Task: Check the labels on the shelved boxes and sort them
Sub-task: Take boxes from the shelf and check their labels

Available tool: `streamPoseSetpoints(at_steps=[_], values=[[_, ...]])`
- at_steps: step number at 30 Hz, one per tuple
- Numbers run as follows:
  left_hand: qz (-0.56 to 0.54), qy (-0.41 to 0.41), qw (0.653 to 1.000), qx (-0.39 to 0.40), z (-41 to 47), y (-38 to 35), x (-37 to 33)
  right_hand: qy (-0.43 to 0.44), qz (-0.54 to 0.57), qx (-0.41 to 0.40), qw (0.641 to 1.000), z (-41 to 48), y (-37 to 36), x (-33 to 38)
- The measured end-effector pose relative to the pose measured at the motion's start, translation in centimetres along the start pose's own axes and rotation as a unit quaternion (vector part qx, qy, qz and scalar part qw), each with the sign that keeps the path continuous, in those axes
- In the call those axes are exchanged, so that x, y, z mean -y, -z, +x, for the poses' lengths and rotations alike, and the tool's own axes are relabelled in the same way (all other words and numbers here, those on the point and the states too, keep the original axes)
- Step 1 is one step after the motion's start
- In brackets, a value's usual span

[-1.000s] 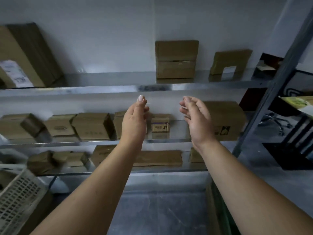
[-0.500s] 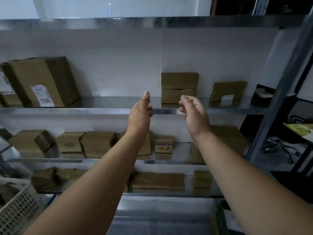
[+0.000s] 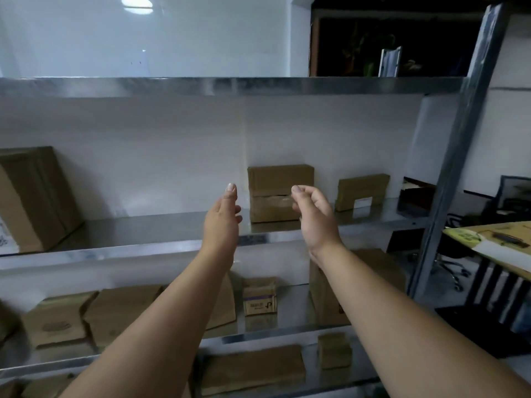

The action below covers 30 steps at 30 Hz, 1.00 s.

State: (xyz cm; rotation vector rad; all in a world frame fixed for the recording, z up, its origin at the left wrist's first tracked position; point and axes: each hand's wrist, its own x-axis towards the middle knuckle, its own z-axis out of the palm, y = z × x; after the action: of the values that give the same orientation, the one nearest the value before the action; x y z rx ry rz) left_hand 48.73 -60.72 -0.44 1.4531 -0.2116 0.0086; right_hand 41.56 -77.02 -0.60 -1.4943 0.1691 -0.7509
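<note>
**A:** From the head view, where are the stacked cardboard boxes (image 3: pixel 280 193)?

**B:** Toward the back edge of the middle shelf (image 3: pixel 129 234), right of centre. They look stiff and probably light, so grip the side faces.

**A:** And the hands?

**B:** The left hand (image 3: pixel 222 222) is flat and the right hand (image 3: pixel 316 219) loosely curled. Both are raised near the boxes and hold nothing.

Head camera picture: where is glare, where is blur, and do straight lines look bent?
Head view: a bright oval light spot glares at the top left; the lower-left boxes are smeared with blur, while the stacked boxes at centre are fairly sharp; the metal upright leans and the shelf edge slopes, probably from the wide-angle lens.
</note>
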Motion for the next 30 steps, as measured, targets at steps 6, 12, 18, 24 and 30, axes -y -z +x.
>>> streamPoseSetpoints(at_steps=[6,12,18,24,30], values=[[0.014,-0.024,1.000,0.010,6.6,-0.3,0.9,-0.007,-0.009,-0.053,0.999,4.7,-1.5,-1.6],[0.031,-0.001,0.999,0.028,10.6,-1.1,2.5,-0.009,-0.028,-0.108,0.994,7.8,-1.6,-4.2],[0.065,0.005,0.997,0.034,12.3,-2.6,3.3,-0.029,-0.043,-0.110,0.993,10.4,-0.8,-5.5],[0.079,-0.015,0.996,0.024,13.1,-4.0,3.4,-0.022,-0.064,-0.096,0.993,13.2,0.4,-6.3],[0.084,-0.021,0.996,0.014,13.9,-5.4,3.6,-0.019,-0.049,-0.074,0.996,14.6,1.1,-6.3]])
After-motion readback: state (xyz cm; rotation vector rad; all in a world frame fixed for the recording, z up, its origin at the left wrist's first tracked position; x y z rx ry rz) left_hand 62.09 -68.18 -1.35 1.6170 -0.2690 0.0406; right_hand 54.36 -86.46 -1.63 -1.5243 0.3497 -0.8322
